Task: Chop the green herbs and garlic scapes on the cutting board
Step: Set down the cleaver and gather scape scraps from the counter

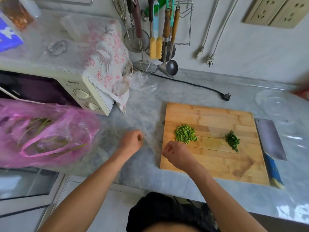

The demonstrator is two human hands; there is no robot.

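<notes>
- The left hand (132, 139) sits over the counter (143, 164) just off the cutting board's (210, 114) left edge, fingers curled; it seems to pinch a thin clear plastic film, though that film is nearly invisible and I cannot tell for sure.
- The right hand (175, 153) is over the board's near-left corner, clenched; whether it pinches the same film or holds nothing is not clear.
- Neither hand holds the cleaver (270, 139), which lies flat just off the board's right edge, blue handle toward the person.
- On the board, a heap of chopped garlic scapes (185, 135) lies left of centre, in short even pieces; a smaller heap of chopped green herbs (232, 141) lies to its right, apart from it.
- Nothing uncut shows on the board, so I judge the chopping largely done.
- A pink plastic bag (45, 134), well left of the board, shows long green stems inside; these may be more to cut, or trimmings. I cannot tell which.
- A clear bowl (274, 104) beyond the board's far-right corner is faint and hard to read.
- At the right frame edge, past that bowl, a blurred reddish shape cannot be identified.
</notes>
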